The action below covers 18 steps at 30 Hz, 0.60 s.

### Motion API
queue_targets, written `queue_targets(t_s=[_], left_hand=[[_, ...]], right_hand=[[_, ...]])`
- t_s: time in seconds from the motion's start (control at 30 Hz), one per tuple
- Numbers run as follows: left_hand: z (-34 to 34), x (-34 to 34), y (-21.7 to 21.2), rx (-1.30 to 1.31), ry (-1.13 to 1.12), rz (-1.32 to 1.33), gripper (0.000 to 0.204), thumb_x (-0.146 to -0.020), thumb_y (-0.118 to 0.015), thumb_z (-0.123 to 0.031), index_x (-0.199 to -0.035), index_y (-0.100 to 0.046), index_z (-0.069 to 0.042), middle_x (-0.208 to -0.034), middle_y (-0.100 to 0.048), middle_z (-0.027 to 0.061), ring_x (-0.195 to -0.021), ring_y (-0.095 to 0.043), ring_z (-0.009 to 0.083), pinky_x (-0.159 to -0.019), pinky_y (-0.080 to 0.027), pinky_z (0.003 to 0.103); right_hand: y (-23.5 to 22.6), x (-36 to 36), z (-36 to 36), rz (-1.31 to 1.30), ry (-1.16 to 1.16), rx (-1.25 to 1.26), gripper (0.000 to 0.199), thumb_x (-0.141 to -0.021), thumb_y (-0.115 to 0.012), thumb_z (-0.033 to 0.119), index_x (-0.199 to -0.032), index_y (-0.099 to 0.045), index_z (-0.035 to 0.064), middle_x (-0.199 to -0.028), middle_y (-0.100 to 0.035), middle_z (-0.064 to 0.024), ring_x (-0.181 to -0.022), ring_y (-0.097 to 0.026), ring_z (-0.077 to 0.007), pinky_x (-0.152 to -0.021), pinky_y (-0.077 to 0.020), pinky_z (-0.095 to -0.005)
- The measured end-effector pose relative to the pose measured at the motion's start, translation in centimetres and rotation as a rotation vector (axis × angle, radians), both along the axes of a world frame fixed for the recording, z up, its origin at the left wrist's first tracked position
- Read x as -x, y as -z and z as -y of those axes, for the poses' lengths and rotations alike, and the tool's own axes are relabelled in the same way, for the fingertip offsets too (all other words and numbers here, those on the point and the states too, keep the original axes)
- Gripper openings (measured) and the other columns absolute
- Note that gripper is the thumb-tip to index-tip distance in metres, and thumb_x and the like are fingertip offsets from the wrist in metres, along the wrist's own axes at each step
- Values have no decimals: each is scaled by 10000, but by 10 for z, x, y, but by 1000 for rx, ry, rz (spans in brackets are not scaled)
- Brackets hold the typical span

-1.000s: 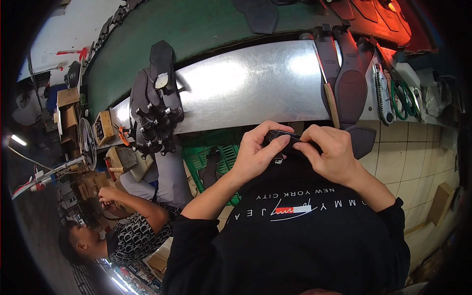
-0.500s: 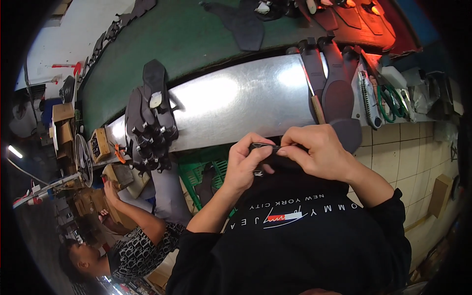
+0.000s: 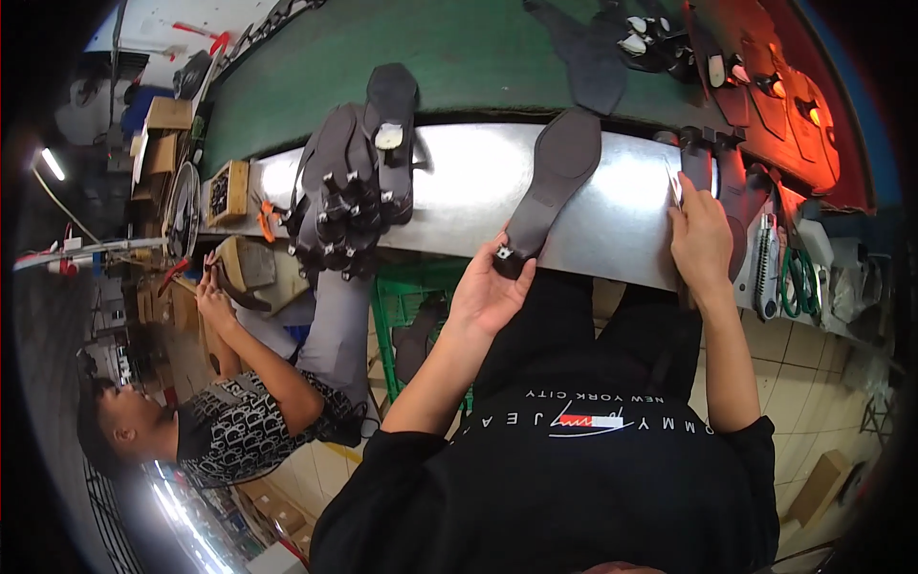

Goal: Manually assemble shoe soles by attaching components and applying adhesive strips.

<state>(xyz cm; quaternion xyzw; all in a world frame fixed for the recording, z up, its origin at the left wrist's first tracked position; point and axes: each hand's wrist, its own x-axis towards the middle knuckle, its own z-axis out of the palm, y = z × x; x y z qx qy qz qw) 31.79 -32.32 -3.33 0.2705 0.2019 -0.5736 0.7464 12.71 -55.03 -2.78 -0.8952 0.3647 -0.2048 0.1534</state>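
Left hand (image 3: 488,292) cupped under the heel end of a dark shoe sole (image 3: 553,187), fingers closed about it, the sole lying tilted on the shiny metal bench top (image 3: 459,182) with its toe pointing away toward the green belt (image 3: 459,57). Right hand (image 3: 701,239) pressed at the bench edge, fingertips pinched on a small pale pointed piece (image 3: 675,187), too small to tell what kind. Judged from the layout, work well under way but far from over: a stack of finished-looking soles (image 3: 359,182) piled to the left on the bench, more dark cut parts (image 3: 593,57) waiting on the belt, several strips (image 3: 727,182) hanging by the right hand. One sole in hand, apparently mid-step, neither set on the pile nor passed on. Scissors (image 3: 794,277) and a cutter (image 3: 765,268) parked just beside the right wrist, untouched. Lower left, a seated co-worker (image 3: 239,411) busy at a separate bench, hands well apart from the sole.
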Motion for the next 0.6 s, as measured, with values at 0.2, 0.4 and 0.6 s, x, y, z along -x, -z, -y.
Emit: queue_targets(t_s=[0.2, 0.4, 0.6], left_hand=[[7, 5, -1, 8, -67, -163, 268, -903, -616, -199, -1130, -592, -58, -1215, -585, 132, -1197, -537, 297, -696, -604, 265], [22, 11, 6, -105, -87, -188, 224, -856, -688, -212, -1037, -646, -87, -1178, -612, 97, -1153, -572, 280, -627, -577, 224], [24, 13, 2, -91, -86, -203, 219, -860, -687, -259, -1007, -647, -101, -1091, -643, 60, -1100, -597, 244, -521, -493, 192]], right_hand=[[-19, -3, -34, 291, -58, -264, 302, -819, -640, 67, -1119, -619, 58, -847, -538, -73, -750, -535, -261, -663, -441, -360], [6, 5, -33, 320, -56, -54, 287, -796, -672, 106, -1078, -623, 86, -870, -532, -78, -789, -538, -252, -710, -419, -363], [0, 17, -5, 71, -72, 228, 262, -781, -669, 64, -1040, -640, 82, -864, -566, -88, -831, -538, -271, -732, -438, -358]])
